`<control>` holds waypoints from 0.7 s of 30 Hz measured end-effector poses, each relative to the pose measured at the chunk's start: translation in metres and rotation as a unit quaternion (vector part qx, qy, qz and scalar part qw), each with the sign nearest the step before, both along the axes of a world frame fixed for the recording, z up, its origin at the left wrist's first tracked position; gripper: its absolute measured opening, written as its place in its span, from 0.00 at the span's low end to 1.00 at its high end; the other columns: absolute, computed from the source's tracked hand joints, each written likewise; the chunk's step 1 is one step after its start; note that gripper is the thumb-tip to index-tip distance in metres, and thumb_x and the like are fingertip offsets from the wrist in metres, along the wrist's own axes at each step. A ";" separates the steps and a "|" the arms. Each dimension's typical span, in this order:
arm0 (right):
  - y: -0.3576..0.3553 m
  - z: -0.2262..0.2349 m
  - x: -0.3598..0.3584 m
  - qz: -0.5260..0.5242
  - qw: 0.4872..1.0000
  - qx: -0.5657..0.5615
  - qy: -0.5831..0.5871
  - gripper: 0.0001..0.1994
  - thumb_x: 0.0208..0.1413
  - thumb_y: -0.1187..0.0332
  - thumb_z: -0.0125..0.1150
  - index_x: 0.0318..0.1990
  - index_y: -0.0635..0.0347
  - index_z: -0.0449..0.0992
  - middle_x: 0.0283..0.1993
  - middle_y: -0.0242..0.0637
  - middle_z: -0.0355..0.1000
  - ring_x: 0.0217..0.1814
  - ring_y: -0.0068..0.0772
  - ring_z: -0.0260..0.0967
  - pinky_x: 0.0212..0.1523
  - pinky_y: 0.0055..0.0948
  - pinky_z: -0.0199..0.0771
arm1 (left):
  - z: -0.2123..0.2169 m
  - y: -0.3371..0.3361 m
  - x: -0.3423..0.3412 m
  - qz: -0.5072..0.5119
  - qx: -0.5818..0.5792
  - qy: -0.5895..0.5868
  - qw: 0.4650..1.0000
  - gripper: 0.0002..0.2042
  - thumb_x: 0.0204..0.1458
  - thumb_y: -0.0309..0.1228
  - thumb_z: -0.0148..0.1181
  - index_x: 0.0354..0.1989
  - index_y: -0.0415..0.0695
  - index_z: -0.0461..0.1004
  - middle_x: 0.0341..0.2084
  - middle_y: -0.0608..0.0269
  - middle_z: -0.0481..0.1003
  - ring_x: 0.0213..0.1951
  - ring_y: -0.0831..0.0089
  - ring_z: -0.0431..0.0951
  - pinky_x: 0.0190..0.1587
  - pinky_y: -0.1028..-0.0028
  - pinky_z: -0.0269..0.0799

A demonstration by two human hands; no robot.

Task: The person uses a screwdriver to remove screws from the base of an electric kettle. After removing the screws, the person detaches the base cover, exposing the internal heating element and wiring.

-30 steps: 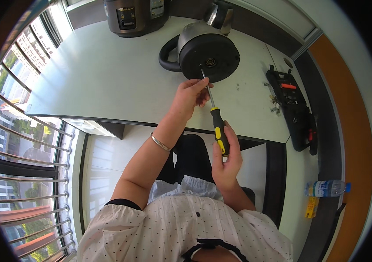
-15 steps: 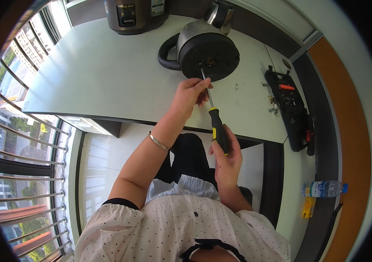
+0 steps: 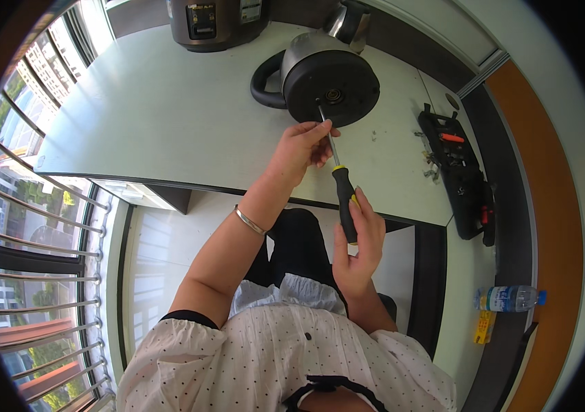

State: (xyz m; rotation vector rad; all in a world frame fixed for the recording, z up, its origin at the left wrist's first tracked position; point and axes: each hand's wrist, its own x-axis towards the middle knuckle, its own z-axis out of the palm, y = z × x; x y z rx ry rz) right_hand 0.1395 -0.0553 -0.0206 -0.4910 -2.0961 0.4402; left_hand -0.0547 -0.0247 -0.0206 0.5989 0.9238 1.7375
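A metal electric kettle (image 3: 299, 51) lies on its side on the pale table, its round black base (image 3: 347, 75) facing me and its handle (image 3: 262, 81) to the left. The tip of a screwdriver (image 3: 345, 206) meets the base just left of the ringed socket at its centre. My left hand (image 3: 304, 143) pinches the thin steel shaft close below the base. Around the black and yellow handle of the screwdriver, the fingers and thumb of my right hand (image 3: 361, 250) are closed.
An open black tool case (image 3: 463, 175) with red-handled pieces lies at the right, small metal bits (image 3: 431, 172) beside it. A dark brown cooker (image 3: 218, 31) stands at the back. Farther right are a water bottle (image 3: 509, 298) and a yellow item (image 3: 484, 327). Window bars (image 3: 38, 250) line the left.
The screwdriver handle has turned, its yellow patch now mostly out of sight, and my right fingers have shifted around it. My left hand stays at the shaft.
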 end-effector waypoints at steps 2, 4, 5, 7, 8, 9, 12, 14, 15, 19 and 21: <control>0.000 0.003 0.001 -0.006 0.999 0.022 -0.023 0.19 0.48 0.78 0.57 0.50 0.68 0.68 0.58 0.49 0.63 0.46 0.45 0.64 0.49 0.35 0.61 | 0.001 0.000 0.000 -0.004 -0.002 -0.004 1.000 0.13 0.56 0.39 0.52 0.32 0.40 0.73 0.15 0.69 0.67 0.18 0.81 0.65 0.20 0.81 0.58; 0.002 0.005 0.002 -0.009 0.998 0.043 -0.043 0.19 0.48 0.78 0.56 0.50 0.66 0.69 0.59 0.48 0.63 0.46 0.45 0.63 0.50 0.35 0.61 | 0.001 0.000 0.000 -0.005 -0.005 -0.010 1.000 0.14 0.56 0.39 0.52 0.32 0.40 0.73 0.15 0.69 0.68 0.18 0.81 0.65 0.20 0.81 0.58; 0.002 0.006 0.003 -0.010 0.997 0.054 -0.053 0.19 0.48 0.78 0.56 0.50 0.66 0.69 0.59 0.47 0.63 0.46 0.45 0.63 0.50 0.34 0.61 | 0.001 0.000 0.001 -0.008 -0.002 -0.012 1.000 0.14 0.56 0.39 0.52 0.32 0.40 0.73 0.16 0.69 0.68 0.18 0.81 0.65 0.20 0.81 0.58; 0.003 0.008 0.004 -0.013 0.995 0.067 -0.075 0.19 0.48 0.78 0.55 0.51 0.65 0.69 0.59 0.46 0.63 0.46 0.45 0.62 0.50 0.34 0.60 | 0.002 0.000 0.000 -0.013 0.005 -0.014 1.000 0.14 0.56 0.39 0.52 0.32 0.40 0.73 0.16 0.69 0.68 0.18 0.80 0.65 0.21 0.81 0.59; 0.003 0.008 0.005 -0.015 0.993 0.073 -0.086 0.19 0.49 0.78 0.55 0.51 0.64 0.69 0.59 0.46 0.63 0.46 0.44 0.62 0.50 0.34 0.60 | 0.002 0.000 0.000 -0.010 0.003 -0.014 1.000 0.13 0.56 0.39 0.53 0.32 0.40 0.73 0.16 0.69 0.68 0.18 0.81 0.65 0.20 0.81 0.59; 0.004 0.009 0.006 -0.016 0.992 0.082 -0.095 0.19 0.49 0.78 0.55 0.51 0.64 0.69 0.59 0.46 0.62 0.46 0.44 0.61 0.50 0.34 0.60 | 0.002 0.000 0.000 -0.007 0.001 -0.013 1.000 0.13 0.56 0.39 0.53 0.32 0.40 0.73 0.15 0.69 0.68 0.17 0.81 0.65 0.20 0.81 0.59; 0.005 0.009 0.006 -0.017 0.989 0.097 -0.112 0.19 0.49 0.78 0.54 0.51 0.64 0.69 0.60 0.46 0.61 0.47 0.45 0.60 0.51 0.33 0.59 | 0.003 0.001 0.001 -0.002 -0.006 -0.003 1.000 0.13 0.55 0.38 0.54 0.31 0.40 0.73 0.14 0.69 0.68 0.16 0.81 0.66 0.19 0.81 0.59; 0.006 0.011 0.006 -0.020 0.990 0.089 -0.109 0.21 0.49 0.78 0.54 0.53 0.65 0.67 0.61 0.47 0.59 0.47 0.46 0.60 0.51 0.33 0.58 | 0.003 0.000 0.001 0.001 -0.003 0.001 1.000 0.12 0.55 0.38 0.55 0.30 0.40 0.72 0.13 0.69 0.67 0.16 0.81 0.66 0.18 0.82 0.59; 0.005 0.010 0.005 -0.022 0.995 0.063 -0.080 0.22 0.50 0.78 0.53 0.55 0.65 0.64 0.62 0.48 0.57 0.48 0.45 0.60 0.52 0.33 0.58 | 0.001 0.000 0.001 0.003 0.001 0.000 1.000 0.12 0.55 0.38 0.55 0.30 0.40 0.72 0.13 0.69 0.67 0.15 0.81 0.65 0.18 0.82 0.58; 0.001 -0.003 0.002 0.004 0.995 -0.097 0.017 0.28 0.53 0.79 0.51 0.62 0.66 0.52 0.63 0.51 0.53 0.47 0.38 0.63 0.48 0.29 0.63 | -0.001 0.003 0.002 -0.001 0.012 -0.003 1.000 0.12 0.55 0.37 0.55 0.30 0.39 0.71 0.13 0.68 0.67 0.14 0.81 0.65 0.18 0.82 0.58; -0.009 -0.001 0.001 0.062 0.939 -0.326 0.089 0.32 0.55 0.79 0.50 0.66 0.62 0.43 0.60 0.51 0.58 0.37 0.24 0.67 0.31 0.17 0.68 | -0.002 0.004 0.002 -0.003 0.018 -0.001 1.000 0.12 0.55 0.37 0.55 0.30 0.39 0.71 0.13 0.68 0.67 0.14 0.81 0.65 0.17 0.82 0.58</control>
